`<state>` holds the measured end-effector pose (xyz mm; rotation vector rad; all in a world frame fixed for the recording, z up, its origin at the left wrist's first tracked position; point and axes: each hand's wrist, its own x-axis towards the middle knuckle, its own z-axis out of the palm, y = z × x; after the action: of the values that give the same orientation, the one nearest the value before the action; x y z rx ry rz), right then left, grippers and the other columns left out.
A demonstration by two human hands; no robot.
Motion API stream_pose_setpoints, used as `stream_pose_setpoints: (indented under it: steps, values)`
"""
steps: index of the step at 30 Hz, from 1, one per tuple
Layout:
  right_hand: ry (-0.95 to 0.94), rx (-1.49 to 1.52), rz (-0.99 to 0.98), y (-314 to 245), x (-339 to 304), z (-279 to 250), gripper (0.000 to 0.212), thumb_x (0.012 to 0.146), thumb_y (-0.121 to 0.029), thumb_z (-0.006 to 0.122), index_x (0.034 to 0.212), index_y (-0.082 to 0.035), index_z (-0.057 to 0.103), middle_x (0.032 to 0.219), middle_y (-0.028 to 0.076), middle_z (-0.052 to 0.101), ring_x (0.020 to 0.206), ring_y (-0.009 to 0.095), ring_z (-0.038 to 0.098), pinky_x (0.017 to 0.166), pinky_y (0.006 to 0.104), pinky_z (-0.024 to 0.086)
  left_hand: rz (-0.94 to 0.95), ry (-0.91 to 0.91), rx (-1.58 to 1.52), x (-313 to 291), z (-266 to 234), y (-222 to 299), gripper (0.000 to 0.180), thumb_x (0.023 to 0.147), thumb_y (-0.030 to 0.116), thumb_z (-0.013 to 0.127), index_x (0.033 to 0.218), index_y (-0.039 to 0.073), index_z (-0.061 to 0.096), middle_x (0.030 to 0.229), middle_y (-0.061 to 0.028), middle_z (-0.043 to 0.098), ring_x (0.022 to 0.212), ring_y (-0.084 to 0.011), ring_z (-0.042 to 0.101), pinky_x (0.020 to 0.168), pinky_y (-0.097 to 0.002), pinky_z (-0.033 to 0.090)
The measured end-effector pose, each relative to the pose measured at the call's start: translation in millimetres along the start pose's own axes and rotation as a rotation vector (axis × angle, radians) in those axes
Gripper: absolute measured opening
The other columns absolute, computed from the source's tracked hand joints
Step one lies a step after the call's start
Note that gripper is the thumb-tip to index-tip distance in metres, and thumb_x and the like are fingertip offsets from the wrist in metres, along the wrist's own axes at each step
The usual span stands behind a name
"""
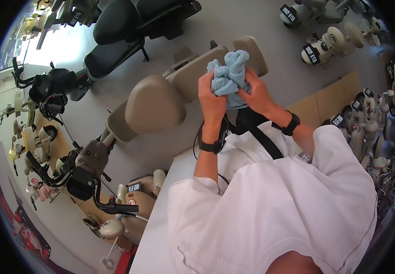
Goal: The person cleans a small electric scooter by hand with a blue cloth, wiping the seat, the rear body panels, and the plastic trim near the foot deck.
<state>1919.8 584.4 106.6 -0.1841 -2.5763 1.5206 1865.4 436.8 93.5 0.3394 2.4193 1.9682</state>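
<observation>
While left hand and right hand, fingers curled, grip blue towel, upper centre, it seems soft, light; best held by folds.

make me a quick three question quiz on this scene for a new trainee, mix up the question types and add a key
1. True or false: the left grip and the right grip both hold the blue cloth.

2. Multiple choice: in the picture, where is the large rounded tan seat relative to the cloth?
A) to its left
B) to its right
C) directly above it

3. Fill in the blank: the left wristband and the right wristband are both ____ in colour.

Key: 1. True; 2. A; 3. black
</observation>
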Motion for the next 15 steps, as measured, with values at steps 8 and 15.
stream_pose_setpoints:
  steps: [8,15]
  values:
    - [-0.022,0.051,-0.011,23,9,29,0.046,0.080,-0.009,0.064,0.123,0.002,0.052,0.129,0.022,0.051,0.117,0.042,0.051,0.098,0.0428,0.043,0.062,0.023,0.057,4,-5,-45,0.050,0.073,-0.006,0.066,0.121,0.003,0.060,0.115,-0.0157,0.060,0.107,-0.0331,0.059,0.094,-0.0372,0.046]
    - [0.006,0.045,0.093,79,9,72,0.047,0.081,-0.008,0.063,0.125,0.001,0.051,0.132,0.021,0.049,0.121,0.042,0.048,0.102,0.0423,0.041,-0.001,-0.066,0.106,15,-1,-110,0.050,0.073,-0.005,0.066,0.122,0.004,0.060,0.116,-0.0167,0.060,0.109,-0.0352,0.058,0.094,-0.0383,0.046]
